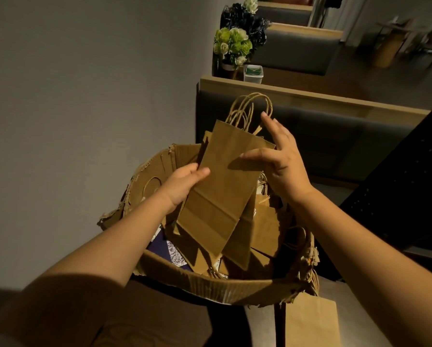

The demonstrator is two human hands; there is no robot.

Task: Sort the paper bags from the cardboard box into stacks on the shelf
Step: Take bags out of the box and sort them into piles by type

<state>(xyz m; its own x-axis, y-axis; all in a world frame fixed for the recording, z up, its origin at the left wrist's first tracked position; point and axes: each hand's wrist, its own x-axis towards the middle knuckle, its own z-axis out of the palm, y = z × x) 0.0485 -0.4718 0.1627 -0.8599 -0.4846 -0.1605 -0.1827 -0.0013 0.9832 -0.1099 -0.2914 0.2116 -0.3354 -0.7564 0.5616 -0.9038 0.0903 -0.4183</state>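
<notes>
Above the cardboard box (210,284), the left hand (182,186) pinches a flat paper bag (225,181) by its edge, long axis sloping up-right, handles farthest. The right hand (282,166), fingers spread, touches its right edge, equally near.

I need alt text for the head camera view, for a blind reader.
Two bare hands hold a flat brown paper bag above a torn cardboard box full of similar bags: the left hand grips its edge, the right hand touches its top corner.
</notes>
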